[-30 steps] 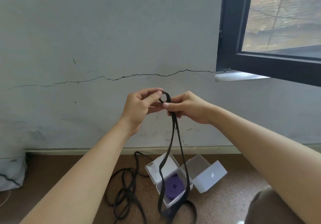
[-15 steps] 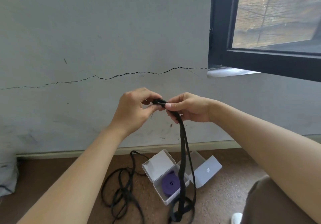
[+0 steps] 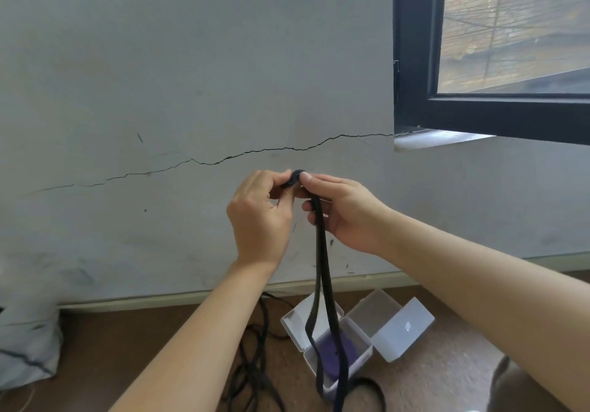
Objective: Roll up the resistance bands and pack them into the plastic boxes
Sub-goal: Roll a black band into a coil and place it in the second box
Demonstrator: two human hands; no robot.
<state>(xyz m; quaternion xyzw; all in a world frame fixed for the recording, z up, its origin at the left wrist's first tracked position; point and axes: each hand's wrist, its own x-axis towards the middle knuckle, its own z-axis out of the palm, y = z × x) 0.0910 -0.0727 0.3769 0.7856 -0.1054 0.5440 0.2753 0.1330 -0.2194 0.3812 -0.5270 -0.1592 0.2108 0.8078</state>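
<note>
Pinching left hand (image 3: pixel 258 216) and right hand (image 3: pixel 348 213) half-hide black band's (image 3: pixel 320 252) coil.

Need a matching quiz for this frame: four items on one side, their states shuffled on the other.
1 black band
2 purple band
3 right box
4 loose black bands

A rolled, inside the left box
B open, empty
C tangled on the floor
D coil pinched between left hand and right hand, tail hanging

Pairs: 1-D, 2-A, 3-B, 4-C
</note>
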